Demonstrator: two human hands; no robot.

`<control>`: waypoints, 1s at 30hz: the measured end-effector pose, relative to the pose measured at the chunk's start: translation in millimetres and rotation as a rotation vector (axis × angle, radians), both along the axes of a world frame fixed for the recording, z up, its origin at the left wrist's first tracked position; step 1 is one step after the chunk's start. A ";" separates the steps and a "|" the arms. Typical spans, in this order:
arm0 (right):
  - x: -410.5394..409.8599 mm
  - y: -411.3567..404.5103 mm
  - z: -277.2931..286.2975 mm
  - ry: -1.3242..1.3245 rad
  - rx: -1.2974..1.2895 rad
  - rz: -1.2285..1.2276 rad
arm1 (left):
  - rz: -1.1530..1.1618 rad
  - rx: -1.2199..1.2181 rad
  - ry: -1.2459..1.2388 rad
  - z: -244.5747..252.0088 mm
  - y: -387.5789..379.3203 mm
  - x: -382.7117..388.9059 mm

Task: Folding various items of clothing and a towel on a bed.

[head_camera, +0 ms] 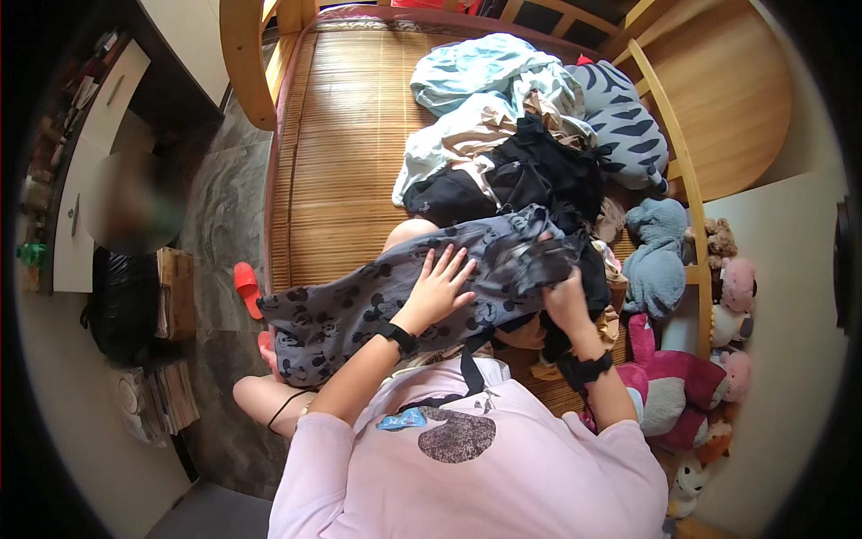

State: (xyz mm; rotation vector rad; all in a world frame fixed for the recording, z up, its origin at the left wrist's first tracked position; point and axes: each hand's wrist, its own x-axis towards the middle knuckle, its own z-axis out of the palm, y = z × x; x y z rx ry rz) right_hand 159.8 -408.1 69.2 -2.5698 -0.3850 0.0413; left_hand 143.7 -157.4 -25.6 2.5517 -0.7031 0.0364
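A grey garment [350, 310] with black cartoon mouse-head prints lies stretched across my lap. My left hand [441, 286] rests flat on its middle, fingers spread. At the garment's bunched, blurred right end, my right hand [564, 296] grips the dark cloth, with some fingers hidden by it. Just beyond lies a heap of black clothing [532, 175], touching the printed garment. White and beige clothes [448, 138] and a pale blue cloth [485, 71] are piled farther back.
Bamboo mat [343, 148] covers the bed. Along the wooden rail [673, 135] at right sit a striped cushion [623, 121], a blue-grey plush toy [653, 256] and a magenta plush toy [680, 391]. Red slippers [248, 286] lie on the floor at left, near a black bag [121, 303].
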 end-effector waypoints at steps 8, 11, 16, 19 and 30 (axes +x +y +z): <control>-8.9 27.6 11.6 -0.129 0.003 0.044 | -0.092 -0.328 0.202 31.8 -0.5 -1.2; -14.8 37.2 -7.1 -0.131 -0.039 0.001 | -0.025 -0.630 0.465 41.0 -11.3 0.8; -23.0 40.8 -12.7 0.141 -0.442 0.270 | 0.179 -0.842 0.448 36.9 -16.5 -2.3; -23.3 44.1 0.1 0.162 -0.312 0.296 | 0.254 -0.742 0.208 45.3 -13.8 -2.5; 32.3 -21.3 -2.8 -0.171 0.117 -0.428 | -0.129 0.032 -0.077 9.8 -14.2 -28.1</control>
